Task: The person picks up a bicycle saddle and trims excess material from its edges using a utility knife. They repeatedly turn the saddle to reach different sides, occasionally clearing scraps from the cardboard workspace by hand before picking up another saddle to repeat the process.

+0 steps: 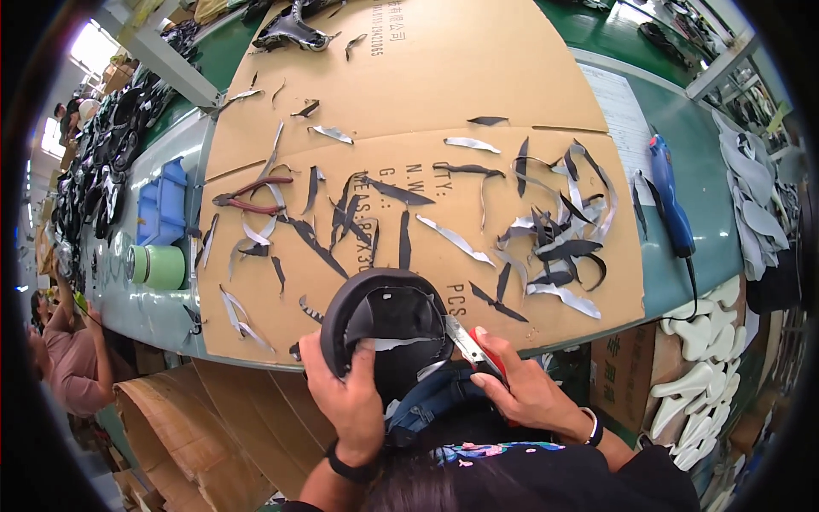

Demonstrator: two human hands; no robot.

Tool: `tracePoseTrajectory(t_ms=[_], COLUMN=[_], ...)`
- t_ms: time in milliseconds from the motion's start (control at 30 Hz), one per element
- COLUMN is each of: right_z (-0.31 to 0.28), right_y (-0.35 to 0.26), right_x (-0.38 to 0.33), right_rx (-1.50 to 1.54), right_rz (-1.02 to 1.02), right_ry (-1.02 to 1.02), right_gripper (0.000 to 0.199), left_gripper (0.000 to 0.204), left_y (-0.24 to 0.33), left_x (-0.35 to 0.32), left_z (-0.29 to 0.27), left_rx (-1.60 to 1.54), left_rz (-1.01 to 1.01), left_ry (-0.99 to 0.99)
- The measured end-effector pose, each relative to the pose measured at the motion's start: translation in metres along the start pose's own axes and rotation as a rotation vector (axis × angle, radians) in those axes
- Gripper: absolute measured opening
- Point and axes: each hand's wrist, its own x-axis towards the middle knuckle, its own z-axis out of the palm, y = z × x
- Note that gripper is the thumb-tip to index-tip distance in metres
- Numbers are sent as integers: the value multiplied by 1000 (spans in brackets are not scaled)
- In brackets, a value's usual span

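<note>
**Trimming job, well underway by the look of it**

My left hand (345,397) has its fingers wrapped round a black shoe piece (388,320), held at the near edge of the surface. My right hand (525,388) is closed on red-handled scissors (473,348), blades at its rim. The cardboard sheet (426,94) is littered with offcuts (559,247), so I'd guess plenty's done. The piece looks rounded and dark, with a pale lining edge left.

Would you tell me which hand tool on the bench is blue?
The blue one is the corded tool lying on the green benchtop right of the cardboard sheet; the pliers on the cardboard have red handles.
</note>
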Motion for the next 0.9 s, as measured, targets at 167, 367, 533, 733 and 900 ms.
tracePoseTrajectory(t_ms=[167, 367, 533, 733, 900], right_z=[10, -9, -8, -34, -38], right_y=[16, -6, -18, -19, -13], right_x=[-43, 39, 69, 68, 77], right_rx=[155, 44, -212, -117, -250], right_rz=[156, -319, -590, -288, -454], right_ry=[-41, 388, 352, 507, 382], right_gripper=[58, 60, 54, 53, 56], left_gripper=[30, 43, 48, 30, 26], left_y=[-4, -10, -23, -41, -13], left_x=[-42, -56, -58, -34, -11], left_z=[18, 16, 15, -9, 9], left_rx=[32, 205, 61, 205, 260], left_rz=[198, 493, 287, -48, 24], left_ry=[147, 129, 88, -316, -382])
